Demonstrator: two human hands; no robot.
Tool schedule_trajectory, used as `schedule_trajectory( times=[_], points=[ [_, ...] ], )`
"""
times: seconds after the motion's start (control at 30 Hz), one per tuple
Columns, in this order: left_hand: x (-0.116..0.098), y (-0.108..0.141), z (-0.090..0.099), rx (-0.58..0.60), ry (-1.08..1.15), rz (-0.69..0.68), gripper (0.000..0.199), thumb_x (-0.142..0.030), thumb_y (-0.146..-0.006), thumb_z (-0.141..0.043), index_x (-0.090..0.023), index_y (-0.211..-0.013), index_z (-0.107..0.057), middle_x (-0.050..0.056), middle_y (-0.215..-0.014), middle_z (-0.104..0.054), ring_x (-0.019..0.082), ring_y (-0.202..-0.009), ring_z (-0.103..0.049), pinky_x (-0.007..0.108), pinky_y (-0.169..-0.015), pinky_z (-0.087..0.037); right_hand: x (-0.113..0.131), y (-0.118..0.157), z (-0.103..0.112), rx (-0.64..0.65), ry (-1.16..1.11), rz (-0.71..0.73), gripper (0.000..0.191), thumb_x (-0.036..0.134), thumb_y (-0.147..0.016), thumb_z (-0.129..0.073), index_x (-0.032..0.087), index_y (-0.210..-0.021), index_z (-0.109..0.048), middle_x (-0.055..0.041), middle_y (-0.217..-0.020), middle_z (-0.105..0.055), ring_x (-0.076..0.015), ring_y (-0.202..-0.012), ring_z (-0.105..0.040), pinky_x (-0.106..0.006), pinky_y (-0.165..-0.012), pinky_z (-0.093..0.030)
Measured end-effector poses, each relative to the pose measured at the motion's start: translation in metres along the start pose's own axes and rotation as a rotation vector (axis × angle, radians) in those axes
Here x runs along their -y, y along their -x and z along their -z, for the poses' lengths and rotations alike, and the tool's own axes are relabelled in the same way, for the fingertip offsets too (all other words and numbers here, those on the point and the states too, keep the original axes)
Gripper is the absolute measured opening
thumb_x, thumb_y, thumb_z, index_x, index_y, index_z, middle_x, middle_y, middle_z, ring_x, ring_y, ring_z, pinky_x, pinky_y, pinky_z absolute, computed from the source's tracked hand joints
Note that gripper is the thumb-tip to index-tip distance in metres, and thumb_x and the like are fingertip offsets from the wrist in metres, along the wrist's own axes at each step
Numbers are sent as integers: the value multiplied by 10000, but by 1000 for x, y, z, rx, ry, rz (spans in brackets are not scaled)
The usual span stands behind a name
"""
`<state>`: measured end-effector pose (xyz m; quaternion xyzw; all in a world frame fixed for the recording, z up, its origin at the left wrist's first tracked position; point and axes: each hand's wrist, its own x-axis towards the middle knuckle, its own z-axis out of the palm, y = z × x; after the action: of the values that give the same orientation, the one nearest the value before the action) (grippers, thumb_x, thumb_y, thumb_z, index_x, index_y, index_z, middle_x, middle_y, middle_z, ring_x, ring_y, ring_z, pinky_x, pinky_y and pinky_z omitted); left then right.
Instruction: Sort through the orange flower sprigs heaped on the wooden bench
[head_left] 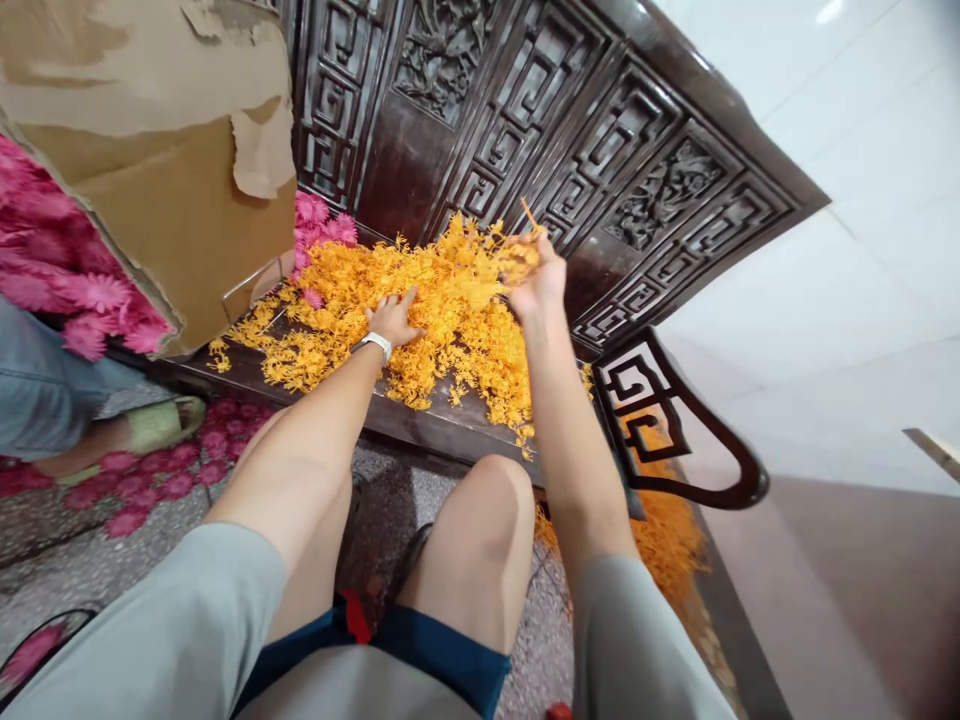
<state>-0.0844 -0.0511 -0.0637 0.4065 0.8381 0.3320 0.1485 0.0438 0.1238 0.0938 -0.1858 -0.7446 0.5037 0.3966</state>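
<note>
A heap of orange artificial flowers (341,290) covers much of a dark wooden bench seat (420,425). On the heap rests my left hand (394,318), fingers spread, a white band around its wrist. My right hand (544,278) is raised at the heap's right side, its fingers closed around some orange artificial flowers (519,262). A thin orange stem (529,212) sticks up above that grip. Part of what the right hand holds is hidden by the palm and blends into the pile.
A carved openwork backrest (409,150) rises behind the heap, and a curved armrest (742,480) juts out at right. Torn cardboard (187,230) stands at left beside pink flowers (97,295). Another person's foot (150,425) is near pink flowers on the floor. Orange strands (664,530) lie beyond the armrest.
</note>
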Motion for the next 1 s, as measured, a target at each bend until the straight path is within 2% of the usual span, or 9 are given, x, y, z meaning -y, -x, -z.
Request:
schedule_trajectory(
  times=[0.17,0.3,0.43,0.5,0.57,0.63,0.7,0.87,1.0],
  points=[
    [-3,1,2,13,-2,47,1068,-529,-894,-761,-256,-1778,-226,243,-1706,-443,449,-1603,-356,614,-1282,-329,69,-13,43,133,184,113,663,873,-948,-552,218,-958,-653,-43,-855,-630,-212,-942,-676,-345,-739,-501],
    [-19,5,0,5,-23,89,1137,-579,-841,-800,-211,-1764,-248,283,-1748,-355,486,-1623,-297,668,-1270,-312,99,-11,54,196,201,136,639,837,-994,-504,222,-984,-675,3,-769,-568,-157,-817,-660,-310,-692,-464],
    [-58,22,-7,-249,16,65,1133,-624,-849,-783,-140,-1736,-270,302,-1788,-245,463,-1671,-195,686,-1311,-203,110,-5,44,174,82,-20,437,640,-1039,-638,211,-993,-705,48,-651,-438,-104,-643,-548,-265,-623,-453],
    [-80,30,-11,-383,109,-27,994,-593,-904,-741,-141,-1698,-352,270,-1791,-264,447,-1666,-217,659,-1329,-186,106,4,35,171,44,-96,329,528,-1038,-692,202,-1009,-719,57,-629,-396,-102,-598,-479,-263,-589,-437],
    [-99,34,-11,-401,297,-146,728,-552,-989,-651,-153,-1583,-517,252,-1705,-434,426,-1594,-369,618,-1313,-264,97,18,27,182,25,-144,243,438,-1019,-727,197,-1050,-732,63,-623,-371,-105,-580,-418,-265,-567,-420],
    [-113,32,-7,-306,592,-237,504,-512,-1070,-527,-164,-1414,-646,228,-1469,-658,369,-1405,-586,542,-1225,-421,84,35,21,182,22,-175,213,392,-1005,-735,200,-1097,-743,65,-626,-362,-109,-578,-374,-268,-558,-410],
    [-124,27,0,-170,887,-283,417,-465,-1099,-490,-177,-1330,-685,177,-1265,-751,301,-1222,-692,451,-1100,-526,68,54,18,155,29,-192,219,379,-1000,-725,211,-1138,-749,62,-632,-374,-115,-583,-358,-273,-564,-411],
    [-138,20,12,98,1220,-212,333,-450,-1025,-680,-227,-1273,-689,106,-1181,-750,224,-1042,-721,323,-860,-579,33,98,16,178,29,-266,365,380,-982,-727,229,-1314,-711,69,-623,-404,-127,-582,-375,-297,-601,-416],
    [-138,19,7,143,1332,-82,214,-269,-1002,-708,-232,-1206,-654,62,-1065,-730,160,-861,-687,284,-781,-561,12,122,13,220,-33,-306,546,381,-957,-739,236,-1466,-607,77,-652,-412,-132,-583,-382,-309,-627,-426]
  ],
)
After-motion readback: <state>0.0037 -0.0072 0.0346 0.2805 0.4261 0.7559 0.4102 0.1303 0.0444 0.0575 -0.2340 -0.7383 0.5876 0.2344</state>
